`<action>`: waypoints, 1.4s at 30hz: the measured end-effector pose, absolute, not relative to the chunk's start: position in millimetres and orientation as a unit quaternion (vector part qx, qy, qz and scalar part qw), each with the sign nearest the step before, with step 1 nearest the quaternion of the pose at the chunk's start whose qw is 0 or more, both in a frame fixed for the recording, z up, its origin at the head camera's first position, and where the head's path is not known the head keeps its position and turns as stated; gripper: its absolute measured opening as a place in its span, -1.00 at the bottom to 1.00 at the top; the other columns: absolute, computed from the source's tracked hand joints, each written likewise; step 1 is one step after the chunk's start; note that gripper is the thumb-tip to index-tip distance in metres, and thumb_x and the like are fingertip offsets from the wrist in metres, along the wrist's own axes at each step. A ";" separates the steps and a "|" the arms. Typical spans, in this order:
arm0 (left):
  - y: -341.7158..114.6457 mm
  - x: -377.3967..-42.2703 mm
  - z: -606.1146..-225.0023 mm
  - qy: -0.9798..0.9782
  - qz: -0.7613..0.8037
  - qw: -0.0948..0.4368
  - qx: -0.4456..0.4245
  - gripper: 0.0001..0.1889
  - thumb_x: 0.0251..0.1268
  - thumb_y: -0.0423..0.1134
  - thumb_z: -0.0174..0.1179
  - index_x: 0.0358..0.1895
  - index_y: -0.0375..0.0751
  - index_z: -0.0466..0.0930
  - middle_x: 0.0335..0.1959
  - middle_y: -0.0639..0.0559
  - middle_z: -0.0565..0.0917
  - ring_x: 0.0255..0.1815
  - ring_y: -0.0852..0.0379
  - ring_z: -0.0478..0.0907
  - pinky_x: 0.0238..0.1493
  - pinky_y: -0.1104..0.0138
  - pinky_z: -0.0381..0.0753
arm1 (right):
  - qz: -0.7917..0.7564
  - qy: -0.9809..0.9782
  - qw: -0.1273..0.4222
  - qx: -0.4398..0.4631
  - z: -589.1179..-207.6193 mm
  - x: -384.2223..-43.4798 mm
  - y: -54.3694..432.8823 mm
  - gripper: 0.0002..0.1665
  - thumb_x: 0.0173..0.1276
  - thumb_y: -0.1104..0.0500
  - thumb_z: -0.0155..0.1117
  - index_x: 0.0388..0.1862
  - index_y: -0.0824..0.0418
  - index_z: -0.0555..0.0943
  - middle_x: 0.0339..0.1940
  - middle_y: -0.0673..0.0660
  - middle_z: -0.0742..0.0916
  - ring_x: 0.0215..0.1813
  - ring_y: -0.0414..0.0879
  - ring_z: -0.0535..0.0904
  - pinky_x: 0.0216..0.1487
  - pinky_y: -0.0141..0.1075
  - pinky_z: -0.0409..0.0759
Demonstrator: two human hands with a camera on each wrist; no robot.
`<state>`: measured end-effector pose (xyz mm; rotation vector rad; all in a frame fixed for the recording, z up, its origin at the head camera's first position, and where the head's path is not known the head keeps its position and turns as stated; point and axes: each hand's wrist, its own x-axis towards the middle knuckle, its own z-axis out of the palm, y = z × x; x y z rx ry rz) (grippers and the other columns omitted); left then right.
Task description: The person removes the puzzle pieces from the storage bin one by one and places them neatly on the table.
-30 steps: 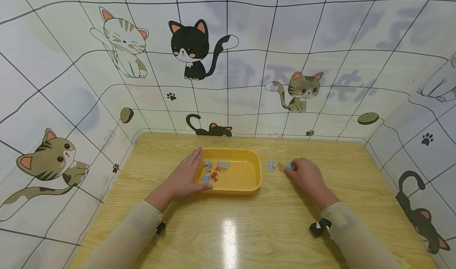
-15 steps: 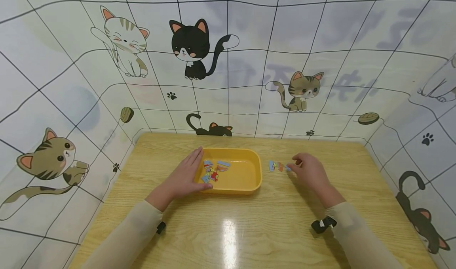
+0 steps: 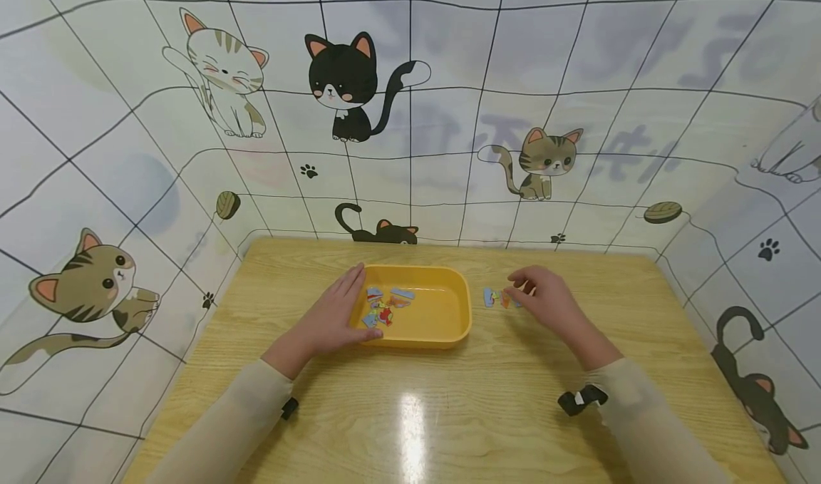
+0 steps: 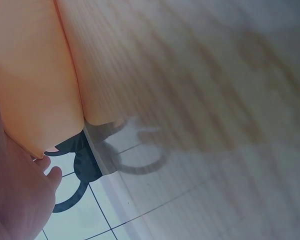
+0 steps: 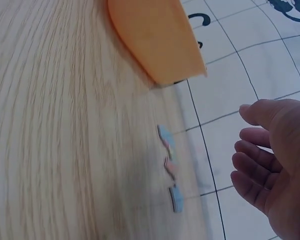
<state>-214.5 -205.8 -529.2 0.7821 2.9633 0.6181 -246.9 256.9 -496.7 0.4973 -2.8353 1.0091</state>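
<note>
My left hand (image 3: 327, 316) rests against the left end of a yellow plastic tray (image 3: 455, 334), fingers straight along its side and thumb on the near rim. Several colourful puzzle pieces (image 3: 385, 315) lie in the tray's left half. To the right of the tray, a short row of puzzle pieces (image 3: 489, 298) lies on the table, partly behind my right hand (image 3: 549, 300). That hand hovers over the row's right end with loosely bent fingers and nothing between them. In the right wrist view the row (image 5: 170, 168) shows apart from the fingers.
The wooden table (image 3: 487, 413) has light glare near its front. A wall covering (image 3: 442, 127) with cartoon cats and grid lines stands behind it and at both sides. Black wrist straps (image 3: 582, 400) sit by the sleeves.
My right hand has let go of the blue puzzle piece at the row's right end, lifted, and shifted slightly left over the row. The left hand and tray stay put.
</note>
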 end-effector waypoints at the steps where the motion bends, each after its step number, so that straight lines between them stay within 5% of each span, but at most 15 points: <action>1: -205.8 -214.5 -529.1 0.948 0.197 0.008 0.250 0.42 0.28 0.64 0.26 0.83 -0.34 -0.17 0.87 -0.19 -0.13 0.86 -0.15 -0.17 0.77 -0.11 0.03 | 0.336 -0.926 0.044 0.165 -495.5 -246.5 254.0 -0.66 0.59 0.13 0.49 0.17 0.33 0.77 -0.08 0.16 0.80 -0.12 0.03 0.69 -0.21 -0.16 0.68; 14: -204.9 -215.2 -528.0 0.948 0.195 0.003 0.252 0.39 0.31 0.58 0.30 0.82 -0.37 -0.16 0.86 -0.23 -0.11 0.86 -0.17 -0.16 0.77 -0.12 0.03 | 0.384 -0.902 0.019 0.197 -483.0 -246.8 228.3 -0.73 0.58 0.18 0.51 0.15 0.26 0.76 -0.15 0.08 0.78 -0.29 -0.06 0.66 -0.37 -0.26 0.65; 42: -204.2 -212.2 -524.6 0.946 0.201 0.005 0.253 0.38 0.32 0.55 0.32 0.81 -0.40 -0.14 0.87 -0.19 -0.16 0.86 -0.21 -0.16 0.76 -0.15 0.02 | 0.357 -0.883 -0.028 0.304 -473.0 -249.9 151.2 -0.74 0.56 0.14 0.53 0.13 0.21 0.78 0.02 0.15 0.80 -0.11 -0.12 0.64 -0.12 -0.20 0.69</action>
